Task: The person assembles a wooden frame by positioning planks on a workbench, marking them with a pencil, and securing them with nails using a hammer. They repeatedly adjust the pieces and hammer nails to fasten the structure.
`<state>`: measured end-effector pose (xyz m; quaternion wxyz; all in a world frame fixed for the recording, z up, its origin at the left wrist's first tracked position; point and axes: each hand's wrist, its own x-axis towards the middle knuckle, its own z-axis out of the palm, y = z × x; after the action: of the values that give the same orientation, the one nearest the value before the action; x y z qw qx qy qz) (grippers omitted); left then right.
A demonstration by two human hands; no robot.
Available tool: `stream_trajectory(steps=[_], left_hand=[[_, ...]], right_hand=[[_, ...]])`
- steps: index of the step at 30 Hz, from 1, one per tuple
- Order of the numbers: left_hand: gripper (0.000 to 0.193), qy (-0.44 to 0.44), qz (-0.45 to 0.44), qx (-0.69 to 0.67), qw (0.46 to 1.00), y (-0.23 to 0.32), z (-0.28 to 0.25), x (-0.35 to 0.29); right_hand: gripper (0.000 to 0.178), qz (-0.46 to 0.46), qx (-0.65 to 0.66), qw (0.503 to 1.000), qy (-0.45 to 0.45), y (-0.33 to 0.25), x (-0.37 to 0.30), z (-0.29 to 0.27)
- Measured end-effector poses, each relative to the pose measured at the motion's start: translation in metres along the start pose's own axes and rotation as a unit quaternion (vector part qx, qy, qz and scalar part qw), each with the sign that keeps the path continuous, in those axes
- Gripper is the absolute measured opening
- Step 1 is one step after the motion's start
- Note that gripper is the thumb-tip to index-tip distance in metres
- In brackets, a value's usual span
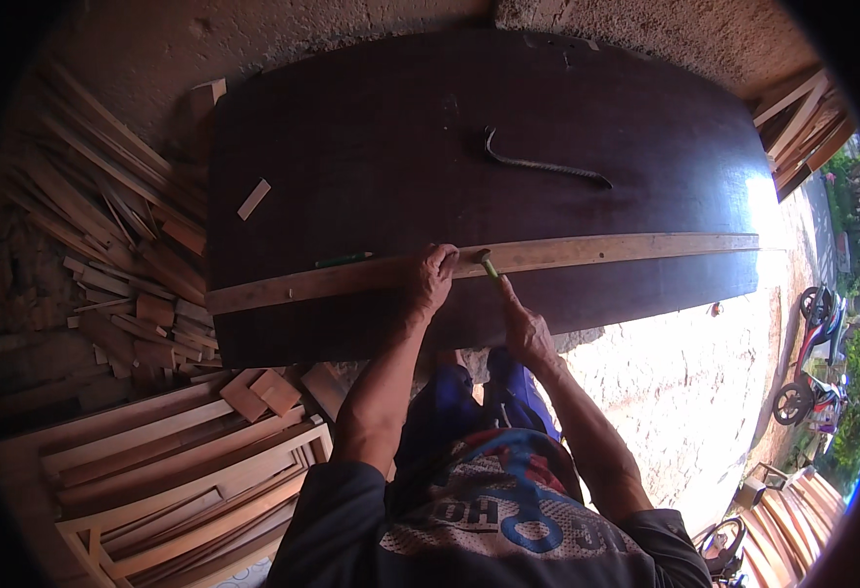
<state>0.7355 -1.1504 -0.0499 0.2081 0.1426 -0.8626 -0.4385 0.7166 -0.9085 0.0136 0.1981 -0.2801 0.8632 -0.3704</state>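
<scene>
A long pale wooden strip [547, 254] lies across a dark brown board [371, 147]. My left hand [434, 276] rests at the middle of the strip, its fingertips pinched together. What they hold, if anything, is too small to make out. My right hand [526, 328] grips a hammer [490, 267] by its green handle. The hammer's head is over the strip, just right of my left fingertips. A green pencil [344, 260] lies along the far side of the strip, left of my left hand.
On the board lie a bent metal rod [547, 165] and a small wood piece [253, 199]. Stacked wood scraps [141, 323] fill the left side. Wooden frames [185, 480] stand at the lower left. Motorcycles [810, 363] are outside at the right.
</scene>
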Motion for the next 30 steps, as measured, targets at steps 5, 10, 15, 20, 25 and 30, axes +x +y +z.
stream_trajectory(steps=[5, 10, 15, 20, 25, 30], left_hand=[[0.008, -0.001, -0.018, -0.031, 0.999, 0.0, 0.002, -0.005], [0.011, -0.019, -0.019, 0.021, 0.999, -0.003, 0.0, 0.002], [0.015, -0.043, -0.016, 0.076, 0.996, 0.007, 0.001, 0.002], [0.018, -0.037, 0.04, 0.195, 0.979, 0.013, -0.005, 0.001], [0.013, -0.037, 0.052, 0.251, 0.966, 0.018, -0.003, 0.002], [0.011, -0.043, 0.055, 0.271, 0.96, 0.027, -0.006, 0.005]], right_hand=[[0.071, 0.004, -0.04, 0.999, -0.02, -0.004, 0.002, -0.004], [0.067, 0.031, 0.026, 0.999, -0.02, -0.003, 0.004, 0.003], [0.063, -0.008, 0.063, 0.997, 0.045, 0.009, 0.008, -0.004], [0.064, 0.029, 0.059, 0.996, 0.066, -0.023, 0.007, -0.02], [0.066, -0.016, 0.032, 0.998, 0.053, -0.015, 0.003, -0.016], [0.069, -0.016, 0.01, 0.999, 0.029, -0.006, 0.003, -0.005]])
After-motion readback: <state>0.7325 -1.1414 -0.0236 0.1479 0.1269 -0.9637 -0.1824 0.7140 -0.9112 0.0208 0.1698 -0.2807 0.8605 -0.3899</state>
